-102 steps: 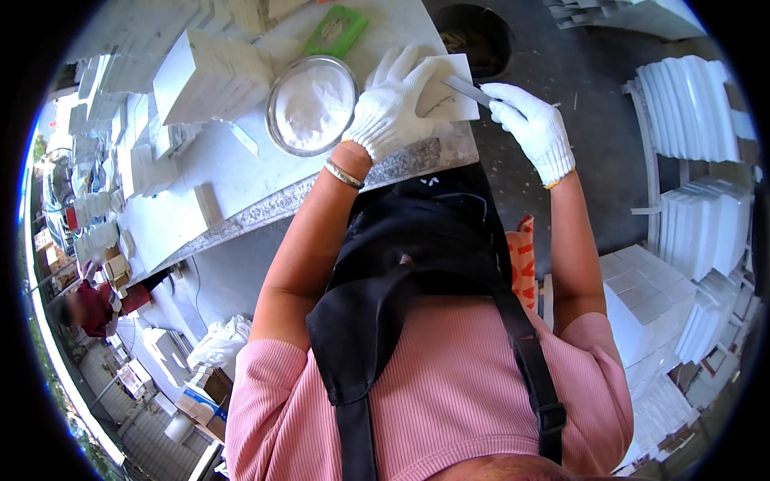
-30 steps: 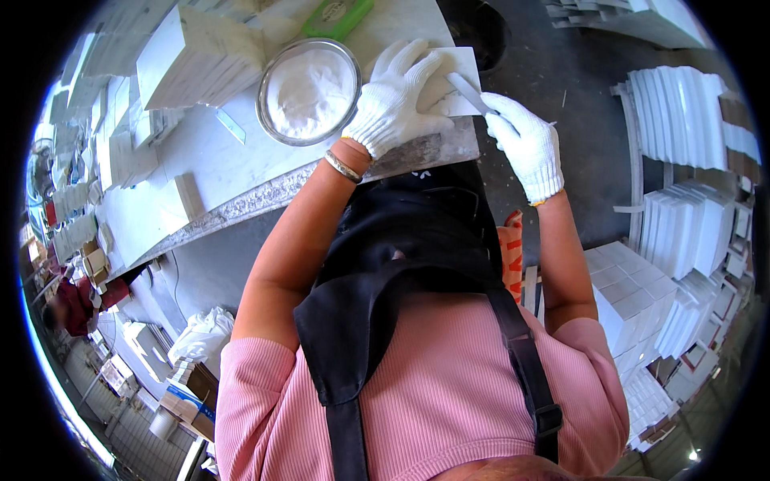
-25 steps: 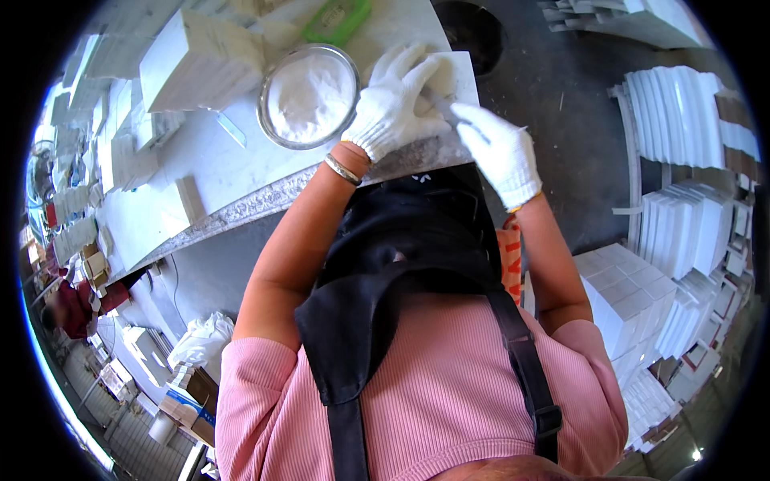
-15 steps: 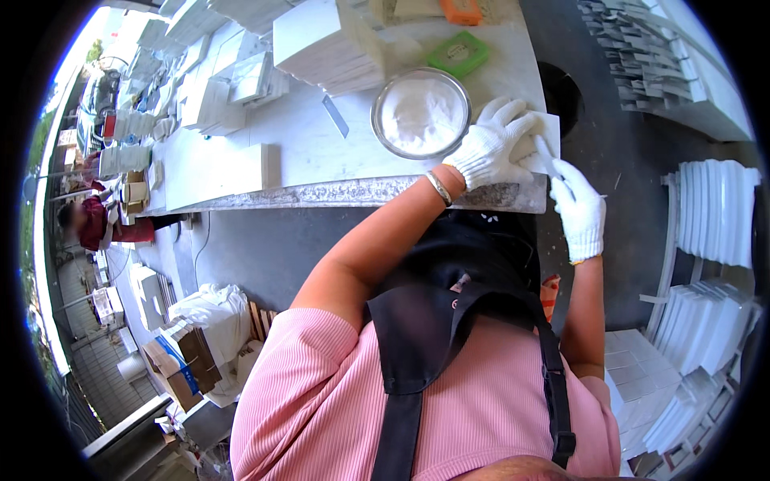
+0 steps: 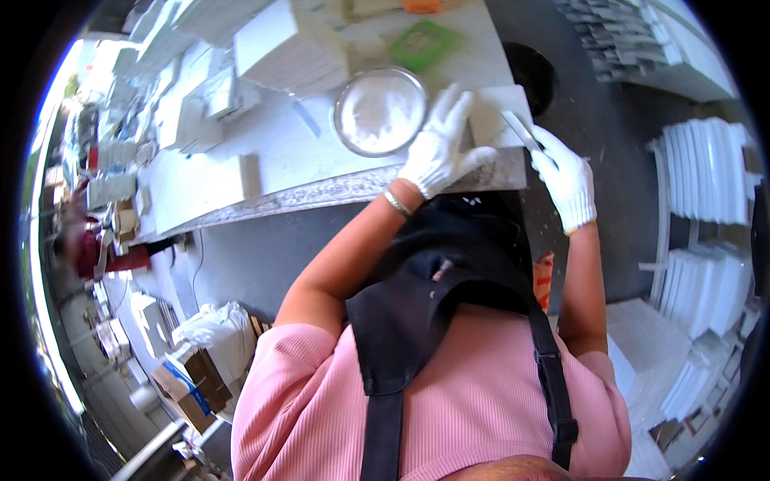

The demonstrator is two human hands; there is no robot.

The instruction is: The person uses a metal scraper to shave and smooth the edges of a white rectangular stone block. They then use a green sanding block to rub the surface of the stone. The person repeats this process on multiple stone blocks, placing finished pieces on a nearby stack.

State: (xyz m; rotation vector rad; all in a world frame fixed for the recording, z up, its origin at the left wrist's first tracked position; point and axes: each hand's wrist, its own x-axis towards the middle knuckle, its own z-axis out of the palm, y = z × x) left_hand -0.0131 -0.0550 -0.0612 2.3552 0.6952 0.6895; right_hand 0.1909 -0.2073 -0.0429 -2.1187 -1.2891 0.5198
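My left hand, in a white knitted glove, is open with fingers spread and holds nothing. It hovers over the table between a round bowl of white paste or powder and a flat white tile at the table's right end. My right hand, also gloved, is closed around a flat grey scraper-like blade. The blade slants up and left over the tile's lower right side; whether it touches the tile I cannot tell. A thin bluish-grey strip lies left of the bowl.
A green box and an orange one sit beyond the bowl. Tall stacks of white tiles crowd the table's far left. A dark round bin stands off its right end. Racks of white slabs line the right.
My left hand has lifted off the tile and shifted left, its fingers spreading. My right hand has drawn slightly left with the blade. The whole view has shifted, moving the table leftward.
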